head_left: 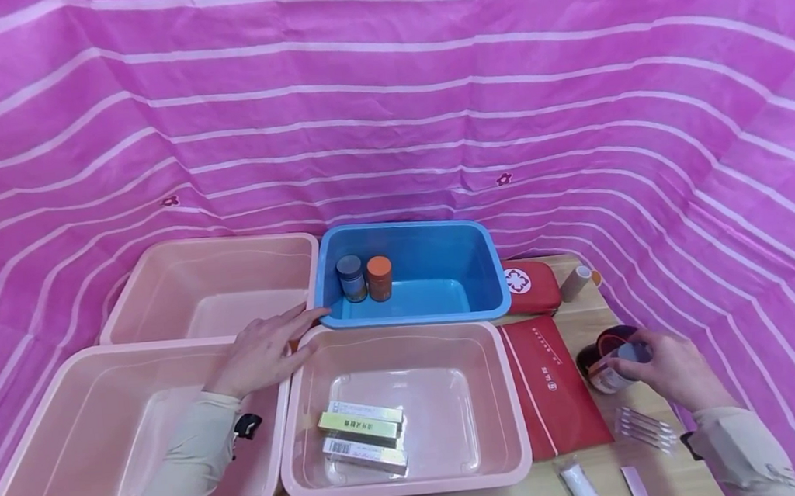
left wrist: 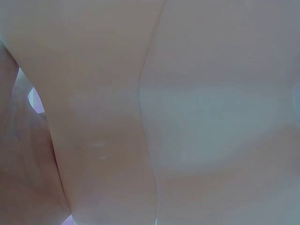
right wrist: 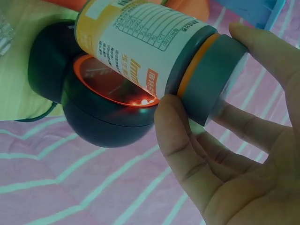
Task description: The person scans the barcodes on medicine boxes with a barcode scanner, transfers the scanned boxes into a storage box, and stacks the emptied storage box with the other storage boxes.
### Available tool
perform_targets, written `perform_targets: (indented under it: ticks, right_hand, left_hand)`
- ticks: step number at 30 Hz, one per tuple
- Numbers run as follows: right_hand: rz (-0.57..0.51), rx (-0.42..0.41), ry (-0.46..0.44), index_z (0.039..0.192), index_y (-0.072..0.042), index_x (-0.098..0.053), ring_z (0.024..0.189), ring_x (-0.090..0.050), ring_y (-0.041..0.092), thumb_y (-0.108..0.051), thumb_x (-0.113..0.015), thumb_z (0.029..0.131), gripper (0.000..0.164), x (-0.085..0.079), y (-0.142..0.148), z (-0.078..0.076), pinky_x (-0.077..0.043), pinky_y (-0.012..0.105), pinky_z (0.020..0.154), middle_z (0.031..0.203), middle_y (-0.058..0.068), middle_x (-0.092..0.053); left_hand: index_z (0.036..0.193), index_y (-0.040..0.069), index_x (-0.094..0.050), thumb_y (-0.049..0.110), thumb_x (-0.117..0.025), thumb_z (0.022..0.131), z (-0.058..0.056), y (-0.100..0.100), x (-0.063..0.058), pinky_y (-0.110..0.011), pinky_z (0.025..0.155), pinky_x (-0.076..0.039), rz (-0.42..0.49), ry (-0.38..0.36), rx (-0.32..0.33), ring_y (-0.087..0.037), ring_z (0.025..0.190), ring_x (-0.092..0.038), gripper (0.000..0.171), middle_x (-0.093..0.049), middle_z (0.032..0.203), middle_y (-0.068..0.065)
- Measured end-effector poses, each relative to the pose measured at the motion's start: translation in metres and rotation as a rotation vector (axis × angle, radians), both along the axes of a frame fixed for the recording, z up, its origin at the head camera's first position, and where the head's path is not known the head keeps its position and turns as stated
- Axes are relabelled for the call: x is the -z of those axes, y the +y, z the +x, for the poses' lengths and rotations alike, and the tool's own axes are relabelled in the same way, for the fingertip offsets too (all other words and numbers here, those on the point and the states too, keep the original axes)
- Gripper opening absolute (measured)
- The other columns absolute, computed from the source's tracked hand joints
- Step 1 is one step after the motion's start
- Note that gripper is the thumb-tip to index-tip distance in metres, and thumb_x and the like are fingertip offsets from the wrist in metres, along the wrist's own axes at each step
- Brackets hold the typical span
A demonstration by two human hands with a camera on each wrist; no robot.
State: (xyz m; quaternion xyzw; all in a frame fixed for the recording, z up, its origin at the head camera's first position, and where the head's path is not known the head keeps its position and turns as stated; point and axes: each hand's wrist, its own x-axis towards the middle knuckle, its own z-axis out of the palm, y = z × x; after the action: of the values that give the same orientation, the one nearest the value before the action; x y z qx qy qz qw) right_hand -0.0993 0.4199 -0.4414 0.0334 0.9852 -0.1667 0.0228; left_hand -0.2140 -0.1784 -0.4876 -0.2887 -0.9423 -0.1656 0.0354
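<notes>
My right hand (head_left: 676, 370) pinches a pill bottle (right wrist: 136, 47) by its dark grey cap, thumb on one side and fingers on the other. The bottle has a white and yellow label and is tilted. Close behind it in the right wrist view is a black rounded device (right wrist: 103, 115) with a glowing red window, which the bottle partly covers. With fingers extended, my left hand (head_left: 259, 356) lies over the rims where the bins meet, its fingertips at the blue bin's (head_left: 417, 319) near left corner. The left wrist view shows mostly pink plastic bin wall (left wrist: 93, 140).
The blue bin holds a grey-capped bottle (head_left: 352, 279) and an orange-capped bottle (head_left: 380, 279). Slim boxes (head_left: 359, 428) lie in the front middle pink bin (head_left: 517, 425). Right of the bins are a red pouch (head_left: 555, 383), a red case (head_left: 541, 287), packaged swabs (head_left: 643, 429) and a white roll (head_left: 581, 486).
</notes>
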Motion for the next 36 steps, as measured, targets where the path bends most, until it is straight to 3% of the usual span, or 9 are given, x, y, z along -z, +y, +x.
perform_targets:
  ticks: [8,17,20,30,36]
  right_hand:
    - [-0.002,0.035,-0.002,0.111,0.009,-0.065,0.071,-0.063,0.023,-0.039,-0.082,0.086,0.057,0.006,0.007,-0.002,-0.05,0.035,0.058,0.082,0.011,-0.07]
    - [-0.008,0.026,0.005,0.113,0.009,-0.065,0.071,-0.064,0.023,-0.041,-0.081,0.086,0.059,0.005,0.007,-0.001,-0.051,0.035,0.058,0.083,0.013,-0.071]
    - [-0.015,0.008,0.055,0.114,0.007,-0.065,0.072,-0.063,0.023,-0.041,-0.083,0.084,0.059,0.001,0.002,0.0,-0.051,0.038,0.059,0.085,0.014,-0.071]
    - [-0.066,-0.131,0.344,0.114,-0.004,-0.07,0.074,-0.06,0.015,-0.029,-0.09,0.078,0.048,-0.037,-0.039,-0.013,-0.049,0.027,0.057,0.092,0.013,-0.071]
    - [-0.125,-0.215,0.399,0.115,-0.012,-0.07,0.072,-0.05,0.012,-0.028,-0.088,0.081,0.042,-0.067,-0.076,-0.032,-0.045,0.025,0.053,0.091,0.007,-0.063]
  left_hand:
    - [0.151,0.036,-0.05,0.045,-0.065,0.098,0.0,0.0,-0.002,-0.041,0.082,-0.05,0.006,0.0,-0.006,-0.005,0.073,-0.056,0.056,-0.06,0.148,-0.008]
    - [0.151,0.034,-0.051,0.044,-0.065,0.098,0.0,0.001,-0.004,-0.044,0.085,-0.05,0.017,-0.004,-0.002,-0.01,0.078,-0.06,0.056,-0.058,0.15,-0.009]
    - [0.151,0.034,-0.05,0.044,-0.065,0.098,0.0,0.001,-0.003,-0.046,0.086,-0.05,0.014,-0.009,-0.005,-0.011,0.079,-0.062,0.056,-0.057,0.151,-0.009]
    - [0.152,0.033,-0.051,0.042,-0.065,0.098,0.002,0.0,-0.002,-0.046,0.085,-0.05,0.015,-0.006,0.003,-0.015,0.084,-0.064,0.056,-0.057,0.151,-0.01]
    - [0.152,0.032,-0.051,0.041,-0.066,0.098,0.003,0.0,-0.003,-0.05,0.088,-0.051,0.035,-0.018,-0.001,-0.022,0.094,-0.067,0.057,-0.056,0.152,-0.012]
